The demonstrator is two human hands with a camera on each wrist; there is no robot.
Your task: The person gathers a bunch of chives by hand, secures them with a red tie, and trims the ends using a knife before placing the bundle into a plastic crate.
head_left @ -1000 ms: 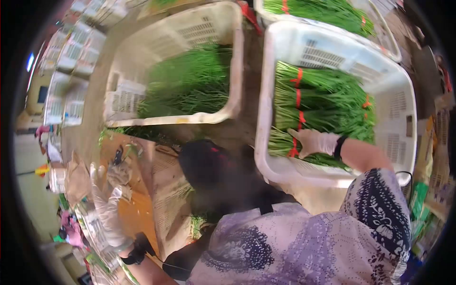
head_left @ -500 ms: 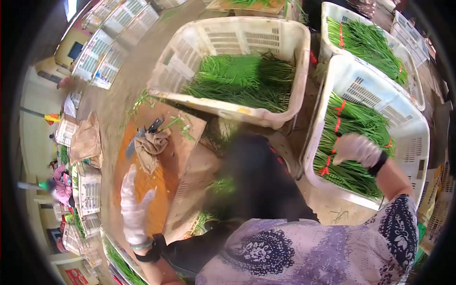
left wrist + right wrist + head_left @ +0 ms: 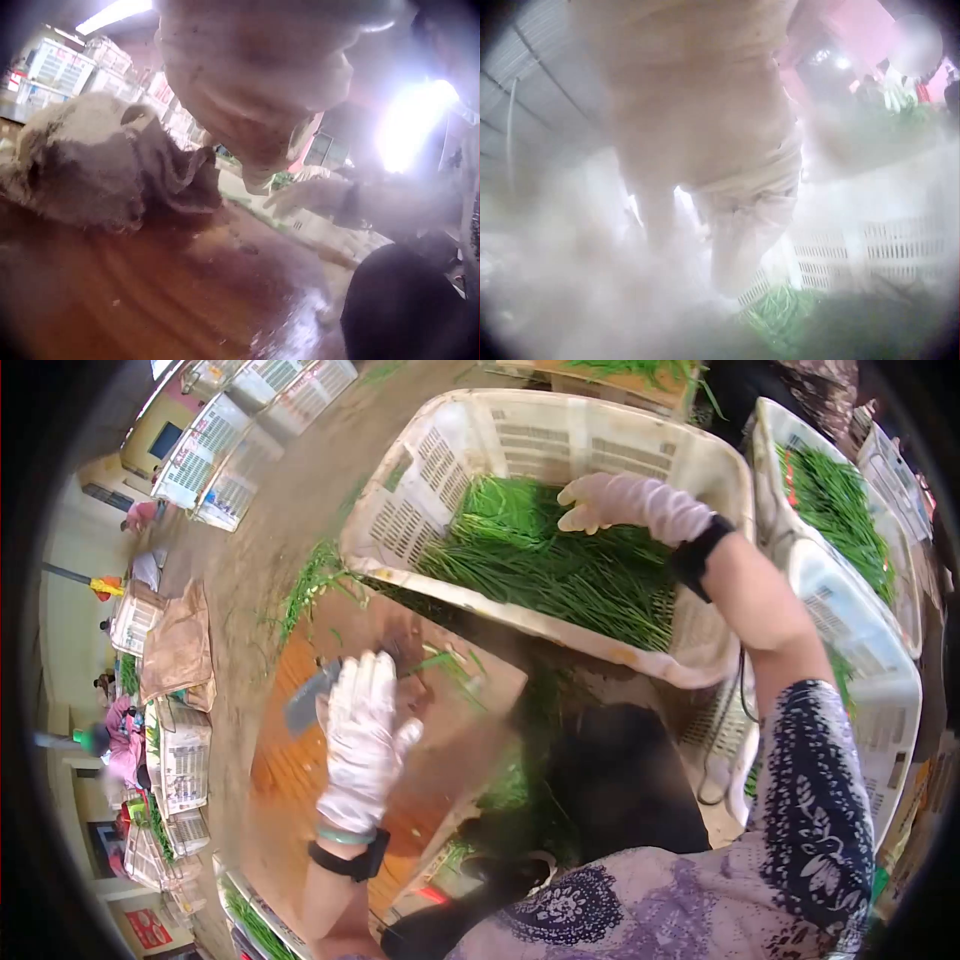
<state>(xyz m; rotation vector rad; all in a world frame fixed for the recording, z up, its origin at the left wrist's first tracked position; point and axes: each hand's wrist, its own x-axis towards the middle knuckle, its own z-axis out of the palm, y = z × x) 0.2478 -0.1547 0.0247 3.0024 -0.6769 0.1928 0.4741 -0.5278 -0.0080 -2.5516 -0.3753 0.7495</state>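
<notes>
My white-gloved left hand (image 3: 362,745) is over the wooden board (image 3: 285,790), palm down, fingers straight. A knife blade (image 3: 310,700) shows beside its fingers. In the left wrist view a crumpled brown cloth (image 3: 82,169) lies on the board near the hand; in the head view the hand mostly hides it. My gloved right hand (image 3: 640,508) reaches into a white plastic crate (image 3: 530,445), above loose long green stalks (image 3: 560,585) like chives. Its fingers are loosely spread and grip nothing. The right wrist view is hazy, with stalks (image 3: 784,311) below the fingers.
At the right stands another white crate (image 3: 860,720), partly behind my right arm. Beyond it, a further crate holds greens (image 3: 835,520) with a red tie. Green scraps (image 3: 315,590) lie at the board's far edge. A brown sack (image 3: 180,650) and stacked crates (image 3: 205,450) are to the left.
My right hand has left the tied bundles in the right-hand crate and moved left into the crate of loose stalks. The left hand has come over the knife and cloth. The camera view has shifted.
</notes>
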